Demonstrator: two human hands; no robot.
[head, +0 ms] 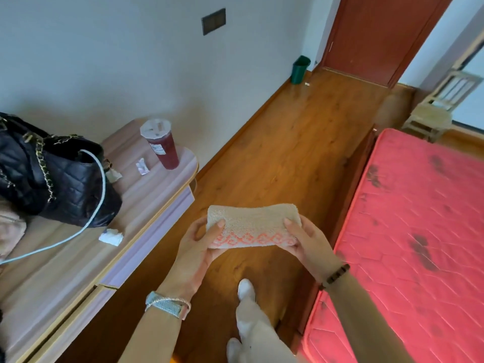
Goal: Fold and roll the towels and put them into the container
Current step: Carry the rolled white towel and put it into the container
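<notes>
The left hand (199,244) and the right hand (306,241) are each holding one end of the folded towel (252,226) in the air, their grip closed on it. Rolling seems next; no container is showing.

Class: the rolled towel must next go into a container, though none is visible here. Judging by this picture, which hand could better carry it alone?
Neither clearly: the left hand and right hand each grip one end of the towel.
</notes>
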